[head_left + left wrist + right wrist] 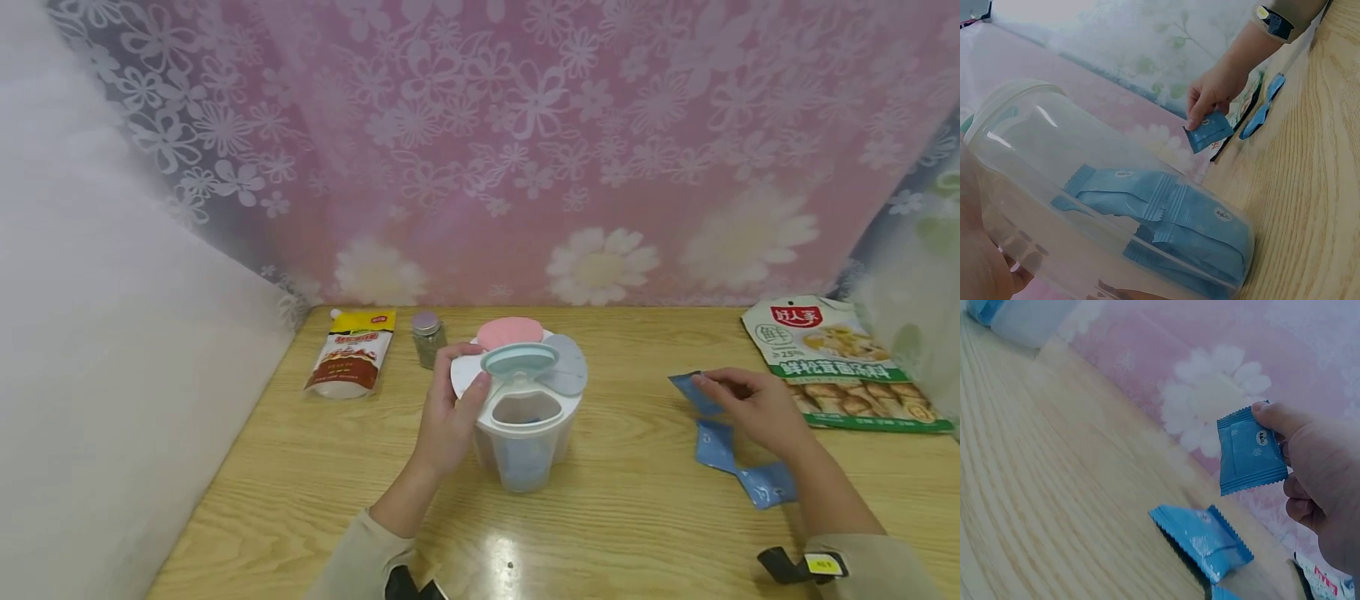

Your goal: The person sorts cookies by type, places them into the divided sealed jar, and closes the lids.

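My right hand (757, 408) pinches a small blue sachet (1250, 450) by its edge, raised above the table. Two more blue sachets (716, 446) lie on the wood below that hand. My left hand (450, 408) holds the side of a clear container (525, 458) with a white top, its thumb on the upper rim. One pale green lid (520, 358) on it stands flipped up over an opening. Through the clear wall in the left wrist view, several blue sachets (1204, 231) show inside. The pink lid (510, 332) behind is down.
Behind the container stands a small jar (428, 337) with a purple cap. A spouted pouch (352, 354) is at the back left. To the right lies a green and white food bag (847, 367) beside my right hand. A pink floral curtain (480, 167) hangs behind the table.
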`<action>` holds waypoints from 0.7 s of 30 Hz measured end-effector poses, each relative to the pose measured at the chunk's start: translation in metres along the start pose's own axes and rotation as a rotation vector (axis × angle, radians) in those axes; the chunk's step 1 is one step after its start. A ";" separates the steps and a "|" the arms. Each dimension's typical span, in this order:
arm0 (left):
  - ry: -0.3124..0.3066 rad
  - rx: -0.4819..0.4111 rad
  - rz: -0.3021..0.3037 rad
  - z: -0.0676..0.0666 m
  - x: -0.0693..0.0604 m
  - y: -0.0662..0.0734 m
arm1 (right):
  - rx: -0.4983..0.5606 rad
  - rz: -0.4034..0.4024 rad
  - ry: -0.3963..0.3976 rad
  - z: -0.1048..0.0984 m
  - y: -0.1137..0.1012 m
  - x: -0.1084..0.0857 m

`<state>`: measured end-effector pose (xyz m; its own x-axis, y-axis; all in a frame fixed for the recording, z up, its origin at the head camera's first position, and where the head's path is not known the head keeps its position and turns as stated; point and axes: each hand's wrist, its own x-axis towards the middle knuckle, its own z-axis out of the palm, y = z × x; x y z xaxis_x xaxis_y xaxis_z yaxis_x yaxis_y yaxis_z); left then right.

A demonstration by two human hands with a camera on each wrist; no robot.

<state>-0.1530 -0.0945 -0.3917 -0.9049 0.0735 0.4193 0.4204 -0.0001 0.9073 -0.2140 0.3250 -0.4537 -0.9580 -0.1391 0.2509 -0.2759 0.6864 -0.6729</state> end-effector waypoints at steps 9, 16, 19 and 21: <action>0.001 0.017 -0.002 -0.001 0.001 0.000 | 0.093 -0.037 -0.027 -0.002 -0.037 -0.001; 0.002 0.017 0.001 -0.002 0.000 0.000 | 0.337 -0.091 0.003 0.002 -0.072 -0.010; 0.003 0.002 0.001 -0.001 -0.001 -0.001 | 0.538 -0.118 0.002 0.003 -0.088 -0.014; 0.000 -0.009 -0.002 0.000 -0.001 -0.001 | 0.687 -0.140 -0.006 0.004 -0.099 -0.016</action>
<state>-0.1526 -0.0951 -0.3930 -0.9056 0.0738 0.4177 0.4182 -0.0085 0.9083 -0.1718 0.2566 -0.3942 -0.9096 -0.1983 0.3651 -0.3823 0.0555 -0.9224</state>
